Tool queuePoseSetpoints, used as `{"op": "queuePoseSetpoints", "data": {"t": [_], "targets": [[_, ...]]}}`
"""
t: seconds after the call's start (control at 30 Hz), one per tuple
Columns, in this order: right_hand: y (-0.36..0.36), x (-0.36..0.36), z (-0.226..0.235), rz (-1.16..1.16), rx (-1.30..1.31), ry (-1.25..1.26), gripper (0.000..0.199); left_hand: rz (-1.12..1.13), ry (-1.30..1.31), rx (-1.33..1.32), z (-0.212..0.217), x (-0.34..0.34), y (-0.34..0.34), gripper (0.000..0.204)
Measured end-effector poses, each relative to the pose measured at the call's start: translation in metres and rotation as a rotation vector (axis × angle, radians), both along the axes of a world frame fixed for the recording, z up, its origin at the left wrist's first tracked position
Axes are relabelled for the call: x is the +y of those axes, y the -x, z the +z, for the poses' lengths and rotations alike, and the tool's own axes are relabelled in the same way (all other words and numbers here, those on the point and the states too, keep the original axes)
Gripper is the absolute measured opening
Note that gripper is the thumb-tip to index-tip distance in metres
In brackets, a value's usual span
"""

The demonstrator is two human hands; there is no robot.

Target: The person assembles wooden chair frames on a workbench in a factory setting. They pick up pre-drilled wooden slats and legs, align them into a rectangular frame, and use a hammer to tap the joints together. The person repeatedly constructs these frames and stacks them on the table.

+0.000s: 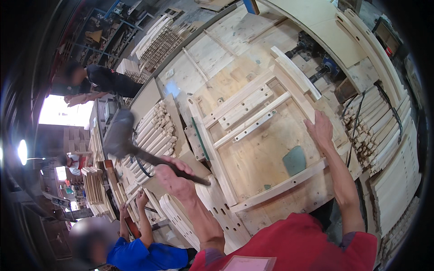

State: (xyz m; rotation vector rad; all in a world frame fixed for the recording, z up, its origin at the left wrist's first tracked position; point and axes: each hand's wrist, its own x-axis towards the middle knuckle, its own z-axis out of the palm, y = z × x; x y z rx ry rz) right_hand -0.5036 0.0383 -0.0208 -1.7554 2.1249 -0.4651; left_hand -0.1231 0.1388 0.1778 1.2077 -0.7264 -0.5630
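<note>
My left hand [177, 181] is closed round the handle of a dark mallet [121, 133], raised over the left part of the bench with its head up and to the left. A pale wooden frame [218, 165] lies flat on the bench in front of me, with a curved near rail. Across its far part run a round bar [253, 121] and slats with drilled holes [246, 108]. My right hand [320, 128] grips the frame's right rail, thumb toward the inner side.
A grey-green flat piece [294, 161] lies inside the frame. Bundled wooden sticks [370, 126] sit at right, more sticks [156, 128] at left. Metal clamps [326, 67] stand at the far right. A co-worker in blue [149, 255] works at lower left; another person [110, 81] stands at far left.
</note>
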Motion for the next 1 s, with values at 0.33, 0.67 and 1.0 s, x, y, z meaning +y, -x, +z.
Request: {"op": "queuePoseSetpoints", "data": {"t": [0.33,0.67,1.0], "targets": [[0.01,0.003,-0.008,0.031,0.035,-0.001,0.049,0.121,-0.562,-0.242,-0.083,-0.033,-0.026,0.043],[-0.027,-0.001,0.008,0.095,-0.051,0.018,0.047,0.04,-0.748,-0.269,-0.138,-0.018,-0.056,0.046],[-0.031,0.006,0.01,0.105,-0.078,0.046,0.046,0.041,-0.788,-0.164,-0.129,-0.006,-0.052,0.051]]}}
